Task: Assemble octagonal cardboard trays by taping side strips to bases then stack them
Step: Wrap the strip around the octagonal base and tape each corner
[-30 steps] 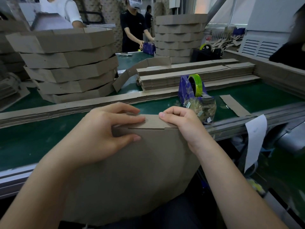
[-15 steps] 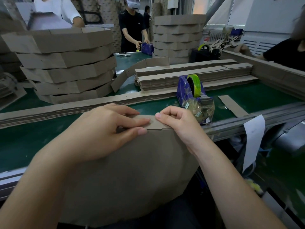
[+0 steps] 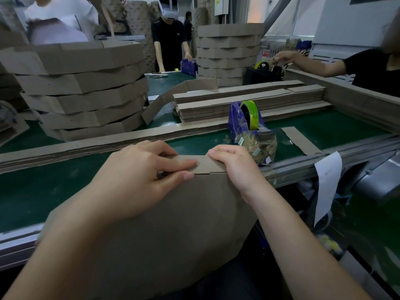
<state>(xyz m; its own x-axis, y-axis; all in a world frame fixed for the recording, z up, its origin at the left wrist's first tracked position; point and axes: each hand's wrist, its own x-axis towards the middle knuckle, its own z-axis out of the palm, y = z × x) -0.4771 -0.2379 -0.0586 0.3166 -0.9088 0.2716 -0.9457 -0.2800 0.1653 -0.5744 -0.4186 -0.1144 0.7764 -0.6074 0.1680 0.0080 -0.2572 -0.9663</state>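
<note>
Now left hand and right hand clamp one side strip against one base.

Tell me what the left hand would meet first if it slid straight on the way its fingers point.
Most likely the right hand: the left hand's fingers point along the cardboard tray's top edge, straight toward it.
</note>
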